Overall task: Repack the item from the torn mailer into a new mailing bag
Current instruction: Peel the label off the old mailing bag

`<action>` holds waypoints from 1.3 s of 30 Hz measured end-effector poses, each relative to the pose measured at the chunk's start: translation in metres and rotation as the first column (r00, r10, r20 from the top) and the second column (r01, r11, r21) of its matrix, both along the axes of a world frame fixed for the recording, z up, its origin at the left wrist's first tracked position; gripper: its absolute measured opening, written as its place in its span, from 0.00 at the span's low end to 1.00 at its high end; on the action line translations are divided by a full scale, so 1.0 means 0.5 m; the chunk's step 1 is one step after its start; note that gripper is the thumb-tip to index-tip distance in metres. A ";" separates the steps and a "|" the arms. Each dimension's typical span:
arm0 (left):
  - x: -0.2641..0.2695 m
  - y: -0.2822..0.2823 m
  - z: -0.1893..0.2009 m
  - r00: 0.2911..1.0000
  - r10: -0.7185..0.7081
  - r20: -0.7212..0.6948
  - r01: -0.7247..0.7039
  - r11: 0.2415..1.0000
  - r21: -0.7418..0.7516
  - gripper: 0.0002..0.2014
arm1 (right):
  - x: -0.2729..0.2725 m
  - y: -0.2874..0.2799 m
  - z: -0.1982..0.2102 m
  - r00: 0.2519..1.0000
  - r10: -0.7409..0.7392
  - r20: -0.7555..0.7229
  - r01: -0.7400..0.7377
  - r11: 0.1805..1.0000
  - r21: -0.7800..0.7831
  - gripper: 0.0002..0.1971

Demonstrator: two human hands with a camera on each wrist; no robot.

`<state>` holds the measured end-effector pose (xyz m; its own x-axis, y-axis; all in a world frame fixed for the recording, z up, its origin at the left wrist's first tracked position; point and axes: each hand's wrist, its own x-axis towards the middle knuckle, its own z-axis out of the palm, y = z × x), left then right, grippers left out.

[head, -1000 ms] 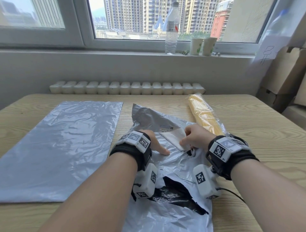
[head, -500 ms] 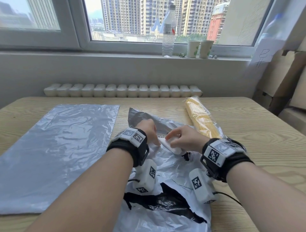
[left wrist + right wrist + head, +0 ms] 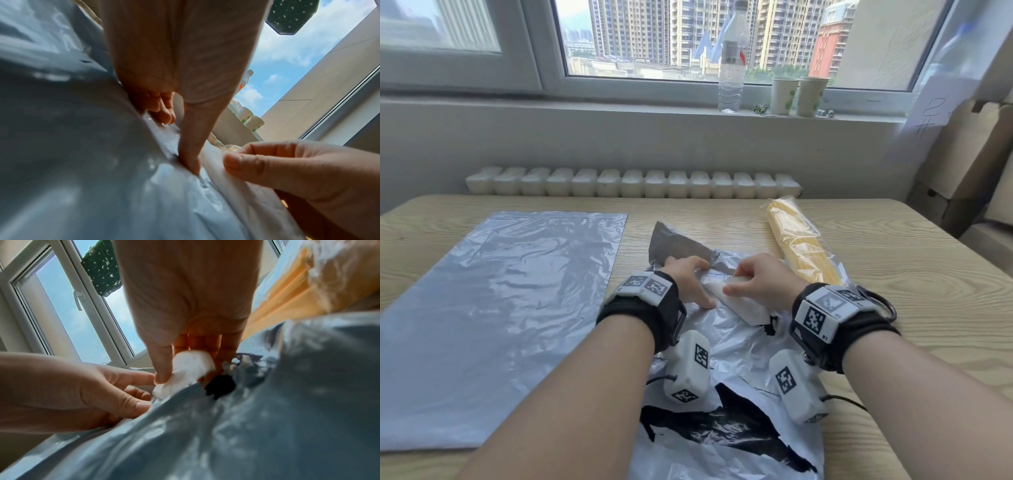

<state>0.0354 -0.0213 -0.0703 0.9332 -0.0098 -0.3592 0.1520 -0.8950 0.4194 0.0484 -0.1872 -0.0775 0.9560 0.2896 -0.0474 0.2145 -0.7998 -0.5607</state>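
Right hand (image 3: pixel 763 286) pinches a white label (image 3: pixel 736 301) off the torn mailer (image 3: pixel 729 346), its print unreadable; left hand (image 3: pixel 688 281) presses spread fingers there.

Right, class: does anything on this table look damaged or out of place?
Yes. The torn mailer under both hands is crumpled and ripped, its black lining showing through a jagged gash. The right hand pinches a white label that lies on it. The new mailing bag lies flat and whole.
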 end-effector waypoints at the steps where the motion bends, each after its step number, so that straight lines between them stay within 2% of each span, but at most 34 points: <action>1: -0.001 0.000 -0.001 1.000 0.001 0.005 -0.001 1.000 -0.002 0.41 | 0.002 -0.001 -0.001 1.000 -0.001 -0.001 0.001 1.000 -0.013 0.10; 16: 0.001 0.002 -0.003 1.000 0.006 0.009 -0.006 1.000 -0.027 0.41 | 0.001 -0.006 0.001 0.997 -0.067 -0.040 0.066 0.997 -0.027 0.10; 26: 0.007 0.004 -0.007 1.000 0.001 0.005 -0.001 1.000 -0.032 0.41 | 0.004 -0.014 -0.004 0.996 -0.083 -0.024 0.083 0.997 -0.004 0.04; 30: 0.010 0.005 -0.010 1.000 0.004 0.008 -0.003 1.000 -0.019 0.42 | -0.002 -0.011 -0.002 1.000 -0.011 0.012 0.010 0.995 0.096 0.09; 34: 0.013 0.006 -0.013 1.000 0.007 0.004 -0.007 1.000 -0.014 0.43 | -0.002 -0.003 0.002 0.997 0.064 0.047 -0.067 0.996 0.065 0.10; 37: 0.015 0.007 -0.013 1.000 0.007 0.003 -0.007 1.000 -0.013 0.43 | -0.005 -0.003 0.002 0.998 0.054 0.044 -0.058 0.995 0.082 0.05; 39: 0.016 0.008 -0.012 1.000 0.003 -0.002 -0.003 1.000 -0.010 0.43 | -0.007 -0.005 0.004 0.998 0.043 0.044 -0.047 0.993 0.105 0.08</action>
<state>0.0435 -0.0173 -0.0763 0.9326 -0.0102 -0.3609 0.1558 -0.8904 0.4278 0.0450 -0.1896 -0.0755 0.9423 0.3338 0.0255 0.2739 -0.7250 -0.6319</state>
